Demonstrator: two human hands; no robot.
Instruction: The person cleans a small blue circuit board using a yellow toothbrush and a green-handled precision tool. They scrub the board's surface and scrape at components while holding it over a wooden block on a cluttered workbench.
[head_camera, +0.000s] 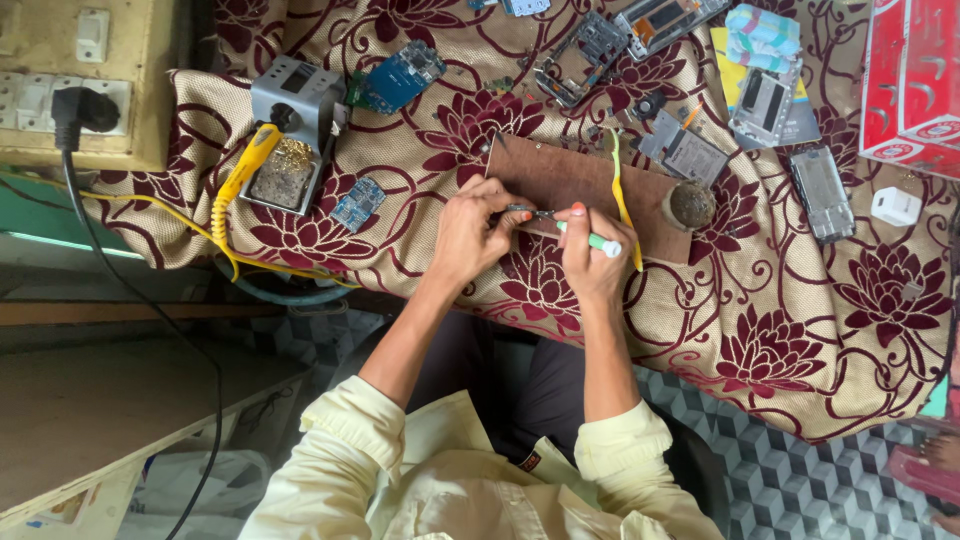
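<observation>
My left hand (468, 235) pinches a small metal part or tweezers (527, 212) at the near edge of a brown work board (560, 175). Close beside it, my right hand (590, 258) grips a thin tool with a green and white handle (603, 243), its tip pointing toward the metal piece. The two hands almost touch over the board's edge. A yellow strip or cable (620, 190) runs across the board past my right hand. What lies under the fingertips is hidden.
The table wears a beige cloth with maroon flowers (800, 320). On it are a grey soldering station (295, 100) with coiled yellow cable (232, 195), blue circuit boards (400, 75), several phone frames (820, 190), a round brown lump (690, 205), a white adapter (893, 205) and red boxes (915, 80). A wall socket with black plug (80, 108) is at left.
</observation>
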